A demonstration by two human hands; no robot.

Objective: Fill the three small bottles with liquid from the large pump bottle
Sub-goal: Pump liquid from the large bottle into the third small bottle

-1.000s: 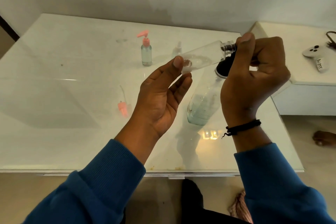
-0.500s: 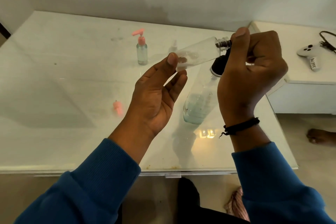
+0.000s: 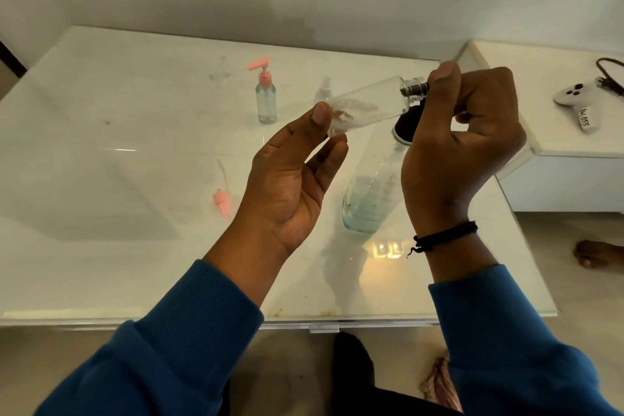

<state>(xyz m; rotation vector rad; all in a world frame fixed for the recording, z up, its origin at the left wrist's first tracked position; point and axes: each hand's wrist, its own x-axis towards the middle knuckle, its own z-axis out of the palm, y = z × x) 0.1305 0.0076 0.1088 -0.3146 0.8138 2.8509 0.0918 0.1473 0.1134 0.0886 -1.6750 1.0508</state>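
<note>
left hand (image 3: 290, 179) – fingers loose, steadying clear bottle (image 3: 366, 106) base | right hand (image 3: 462, 132) – pinching its neck

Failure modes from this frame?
1. The small clear bottle is held nearly sideways, the left hand touching only its base with fingertips and the right hand pinching its neck; it may slip or spill.
2. The large bottle stands right beneath the hands, so a wrist could knock it over.
3. The loose pink pump top lies near the left forearm and could be swept aside.
</note>
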